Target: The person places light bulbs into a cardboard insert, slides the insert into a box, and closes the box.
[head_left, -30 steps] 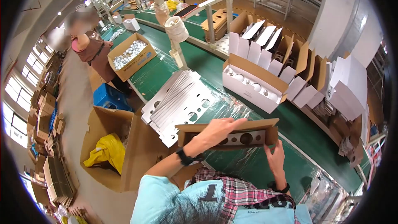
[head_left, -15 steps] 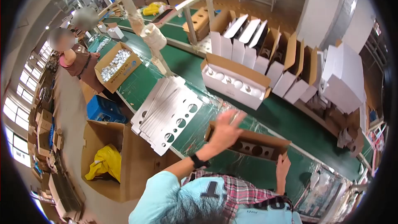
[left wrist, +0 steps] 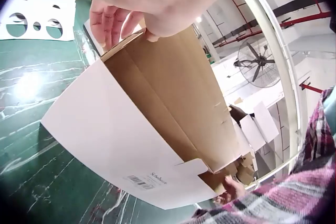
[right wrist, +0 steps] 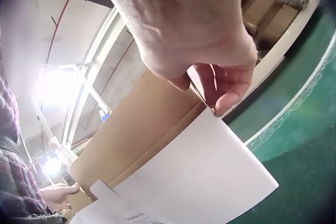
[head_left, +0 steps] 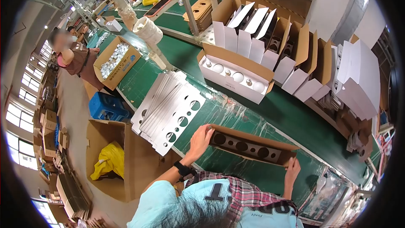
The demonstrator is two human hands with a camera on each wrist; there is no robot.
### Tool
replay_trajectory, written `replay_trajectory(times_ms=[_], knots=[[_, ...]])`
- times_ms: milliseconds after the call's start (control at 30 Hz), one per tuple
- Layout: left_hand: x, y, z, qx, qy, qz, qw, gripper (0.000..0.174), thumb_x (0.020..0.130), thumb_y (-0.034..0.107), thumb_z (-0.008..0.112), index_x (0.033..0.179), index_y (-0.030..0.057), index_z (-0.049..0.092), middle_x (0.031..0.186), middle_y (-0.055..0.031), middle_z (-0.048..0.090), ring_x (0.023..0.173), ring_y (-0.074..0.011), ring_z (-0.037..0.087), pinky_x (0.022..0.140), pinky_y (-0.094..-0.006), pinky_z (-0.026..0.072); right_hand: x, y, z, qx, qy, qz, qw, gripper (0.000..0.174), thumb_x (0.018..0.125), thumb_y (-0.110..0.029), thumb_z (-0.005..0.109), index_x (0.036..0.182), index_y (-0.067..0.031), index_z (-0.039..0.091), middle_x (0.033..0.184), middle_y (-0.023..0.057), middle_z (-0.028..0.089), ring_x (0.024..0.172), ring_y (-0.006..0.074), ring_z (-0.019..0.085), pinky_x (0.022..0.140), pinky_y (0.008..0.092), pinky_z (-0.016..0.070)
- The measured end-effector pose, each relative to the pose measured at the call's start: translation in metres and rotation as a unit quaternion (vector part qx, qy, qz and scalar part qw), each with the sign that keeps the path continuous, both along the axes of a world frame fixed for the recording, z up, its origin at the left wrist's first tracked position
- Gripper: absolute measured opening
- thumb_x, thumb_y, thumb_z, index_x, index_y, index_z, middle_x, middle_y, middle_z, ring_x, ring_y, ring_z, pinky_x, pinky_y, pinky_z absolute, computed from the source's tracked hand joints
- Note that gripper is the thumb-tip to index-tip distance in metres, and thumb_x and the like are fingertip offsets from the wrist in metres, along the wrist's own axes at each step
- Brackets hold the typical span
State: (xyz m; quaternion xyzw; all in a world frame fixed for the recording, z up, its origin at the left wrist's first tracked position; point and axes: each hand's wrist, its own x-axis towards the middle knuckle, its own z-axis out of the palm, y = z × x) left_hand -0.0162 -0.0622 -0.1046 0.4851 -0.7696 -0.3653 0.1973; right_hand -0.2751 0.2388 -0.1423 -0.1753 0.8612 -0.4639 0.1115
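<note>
A long carton (head_left: 255,137), white outside and brown inside, sits over the green worktop in front of the person. Inside it lies an insert (head_left: 242,145) with a row of round holes. My left hand (head_left: 200,141) pinches the carton's left end at the upper edge; in the left wrist view its fingers (left wrist: 113,22) curl over the cardboard edge. At the opposite end, my right hand (head_left: 292,171) pinches the edge between thumb and fingers, as the right wrist view also shows. Printed text and a barcode (left wrist: 142,182) mark the white outer wall.
White sheets with punched holes (head_left: 168,101) are stacked left of the carton. Beyond it stands an open box of bulbs (head_left: 232,85), with several upright open boxes (head_left: 291,65) behind. A large cardboard box (head_left: 143,164) holding a yellow bag is at the left; another person (head_left: 76,61) stands farther off.
The left hand lifted off the carton's far side and came down to grip its left end. The carton has lowered and tilted, showing more insert holes; the right hand stays at the right end.
</note>
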Motion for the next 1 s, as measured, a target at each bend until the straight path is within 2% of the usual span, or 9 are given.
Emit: replay_trajectory(times_ms=[167, 200, 267, 300, 433, 567, 667, 800, 1000], knots=[[0.022, -0.009, -0.024, -0.009, 0.034, 0.028, 0.999, 0.029, 0.093, 0.025, 0.051, 0.092, -0.0008, 0.063, 0.080, -0.0139, 0.063, 0.075, -0.0242, 0.061, 0.069, -0.0364, 0.0466, -0.004, 0.015, -0.019, -0.061, -0.040, -0.017, 0.997, 0.026, 0.095, -0.022, 0.052, 0.081, 0.0005, 0.054, 0.063, 0.0003, 0.045, 0.052, 0.0076, 0.041, 0.045, 0.0259, 0.0344], [0.027, -0.011, -0.033, 0.012, 0.050, 0.022, 0.998, 0.030, 0.094, 0.025, 0.050, 0.087, -0.0009, 0.064, 0.077, -0.0131, 0.063, 0.073, -0.0239, 0.062, 0.067, -0.0358, 0.0466, -0.006, 0.016, -0.017, -0.133, -0.144, -0.039, 0.980, 0.022, 0.094, -0.020, 0.052, 0.091, 0.0000, 0.061, 0.066, -0.0026, 0.047, 0.054, 0.0065, 0.041, 0.046, 0.0247, 0.0343], [0.046, -0.023, -0.060, 0.084, 0.007, 0.022, 0.996, 0.031, 0.095, 0.025, 0.047, 0.083, -0.0002, 0.061, 0.071, -0.0047, 0.059, 0.066, -0.0157, 0.053, 0.061, -0.0322, 0.0430, -0.003, 0.009, -0.006, -0.193, -0.251, -0.095, 0.944, 0.026, 0.091, -0.017, 0.055, 0.110, 0.0001, 0.058, 0.085, 0.0003, 0.057, 0.075, 0.0104, 0.057, 0.067, 0.0256, 0.0491], [0.048, -0.026, -0.070, 0.212, 0.134, 0.021, 0.968, 0.032, 0.096, 0.025, 0.046, 0.080, 0.0006, 0.058, 0.071, 0.0007, 0.053, 0.067, -0.0105, 0.046, 0.060, -0.0300, 0.0405, -0.005, 0.020, -0.034, -0.312, -0.320, -0.082, 0.891, 0.028, 0.090, -0.015, 0.054, 0.112, 0.0021, 0.059, 0.100, 0.0045, 0.063, 0.088, 0.0130, 0.061, 0.076, 0.0264, 0.0495], [0.055, -0.040, -0.083, 0.225, 0.206, 0.057, 0.951, 0.032, 0.097, 0.025, 0.046, 0.112, -0.0013, 0.056, 0.106, -0.0084, 0.058, 0.095, -0.0178, 0.053, 0.082, -0.0339, 0.0445, -0.002, 0.036, -0.023, -0.309, -0.345, -0.073, 0.883, 0.041, 0.097, -0.037, 0.045, 0.113, -0.0031, 0.061, 0.101, 0.0044, 0.064, 0.087, 0.0137, 0.060, 0.078, 0.0296, 0.0504], [0.038, -0.023, -0.013, -0.144, 0.125, 0.032, 0.981, 0.033, 0.099, 0.023, 0.046, 0.114, -0.0058, 0.053, 0.109, -0.0159, 0.056, 0.098, -0.0250, 0.056, 0.084, -0.0343, 0.0468, -0.013, 0.099, -0.025, -0.089, -0.046, -0.170, 0.980, 0.025, 0.091, -0.021, 0.057, 0.110, -0.0053, 0.061, 0.098, 0.0072, 0.064, 0.081, 0.0158, 0.059, 0.073, 0.0285, 0.0481], [0.044, -0.006, 0.014, -0.173, 0.046, -0.147, 0.973, 0.026, 0.093, 0.012, 0.053, 0.111, -0.0051, 0.054, 0.102, -0.0172, 0.055, 0.096, -0.0280, 0.055, 0.085, -0.0363, 0.0440, -0.043, 0.161, -0.047, 0.047, 0.094, -0.295, 0.950, 0.032, 0.079, -0.005, 0.065, 0.111, -0.0076, 0.060, 0.100, 0.0130, 0.061, 0.087, 0.0224, 0.058, 0.078, 0.0315, 0.0467], [0.032, 0.024, 0.012, -0.109, -0.060, -0.363, 0.924, 0.043, 0.080, 0.006, 0.064, 0.120, -0.0032, 0.050, 0.117, -0.0192, 0.048, 0.111, -0.0347, 0.046, 0.094, -0.0398, 0.0379, -0.089, 0.234, -0.064, 0.244, 0.230, -0.360, 0.871, 0.055, 0.071, -0.020, 0.075, 0.121, -0.0100, 0.053, 0.112, 0.0178, 0.054, 0.107, 0.0363, 0.048, 0.092, 0.0459, 0.0385], [0.021, 0.028, -0.014, -0.122, -0.211, -0.385, 0.890, 0.046, 0.081, 0.003, 0.062, 0.125, 0.0025, 0.049, 0.119, -0.0188, 0.053, 0.113, -0.0360, 0.047, 0.098, -0.0414, 0.0370, -0.138, 0.261, -0.092, 0.405, 0.115, -0.233, 0.877, 0.080, 0.063, -0.052, 0.077, 0.123, -0.0055, 0.051, 0.115, 0.0190, 0.058, 0.110, 0.0348, 0.050, 0.094, 0.0438, 0.0376]])
